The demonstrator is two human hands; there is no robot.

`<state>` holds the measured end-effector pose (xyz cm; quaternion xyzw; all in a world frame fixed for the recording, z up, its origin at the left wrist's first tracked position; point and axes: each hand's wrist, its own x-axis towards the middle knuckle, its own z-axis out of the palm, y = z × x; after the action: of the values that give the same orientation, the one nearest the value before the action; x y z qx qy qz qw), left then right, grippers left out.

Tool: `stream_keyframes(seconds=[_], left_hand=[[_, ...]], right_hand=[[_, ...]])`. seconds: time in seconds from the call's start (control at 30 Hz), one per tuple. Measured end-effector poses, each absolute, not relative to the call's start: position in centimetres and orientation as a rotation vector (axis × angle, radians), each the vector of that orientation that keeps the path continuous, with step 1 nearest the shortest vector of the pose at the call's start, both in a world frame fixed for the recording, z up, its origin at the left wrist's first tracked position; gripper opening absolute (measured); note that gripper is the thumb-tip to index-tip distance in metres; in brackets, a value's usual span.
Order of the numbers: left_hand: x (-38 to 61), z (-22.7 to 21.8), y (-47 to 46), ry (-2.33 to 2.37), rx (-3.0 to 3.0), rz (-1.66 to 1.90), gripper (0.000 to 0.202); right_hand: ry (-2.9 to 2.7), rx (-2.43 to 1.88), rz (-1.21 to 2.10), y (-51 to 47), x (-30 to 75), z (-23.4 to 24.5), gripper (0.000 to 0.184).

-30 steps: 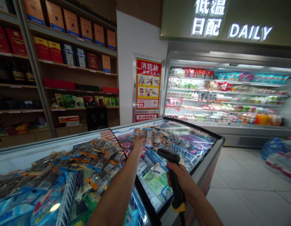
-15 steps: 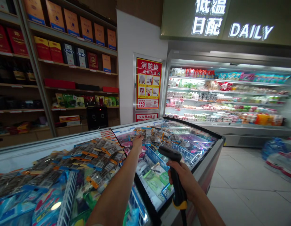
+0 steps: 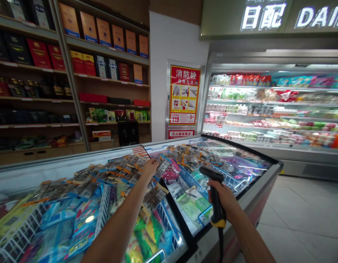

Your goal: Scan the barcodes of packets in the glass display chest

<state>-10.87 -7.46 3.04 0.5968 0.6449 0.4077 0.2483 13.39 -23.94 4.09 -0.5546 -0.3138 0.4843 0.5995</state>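
My left hand (image 3: 150, 168) stretches over the glass-topped chest freezer (image 3: 198, 246), its fingers closed on the edge of a small flat packet (image 3: 162, 167) with a blue strip. A pile of similar packets (image 3: 127, 166), dark and clear with orange, blue and tan ends, lies around and to the left of it. Another heap of packets (image 3: 189, 155) sits farther back on the right-hand section. My right hand (image 3: 222, 197) grips a black and yellow handheld barcode scanner (image 3: 216, 201), held upright above the freezer's front edge with its cable hanging down.
Under the freezer glass are wire baskets (image 3: 103, 208) with bagged frozen goods. Behind stand wooden shelves (image 3: 116, 82) of boxed goods and a red fire-hydrant poster (image 3: 183, 95). A lit refrigerated display (image 3: 267, 106) runs along the right, beyond a tiled floor (image 3: 303, 212).
My left hand has moved from the far heap back to the left and now holds a packet. The scanner stays in my right hand. My view has turned left.
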Motion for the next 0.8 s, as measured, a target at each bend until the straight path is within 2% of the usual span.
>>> stream_keyframes(seconds=[0.23,0.4,0.57,0.7,0.8], left_hand=[[-13.5,3.4,-12.0,2.177,1.983,0.674,0.032],[-11.9,3.8,-13.3,2.346,2.194,0.711,0.03],[-7.7,4.1,-11.7,2.044,2.191,0.982,0.025],[-2.1,3.0,-8.2,1.654,1.739,1.056,0.011],[2.4,1.5,-5.8,1.458,1.382,1.117,0.014]], right_hand=[[-0.704,-1.304,1.081,-23.8,13.6,4.2,0.023],[-0.682,-1.298,1.061,-24.0,14.5,4.2,0.021],[-0.633,-1.297,1.044,-24.3,15.9,3.9,0.019],[-0.631,-1.304,1.016,-24.5,17.0,3.6,0.021],[-0.609,-1.316,0.981,-24.6,18.0,3.5,0.022]])
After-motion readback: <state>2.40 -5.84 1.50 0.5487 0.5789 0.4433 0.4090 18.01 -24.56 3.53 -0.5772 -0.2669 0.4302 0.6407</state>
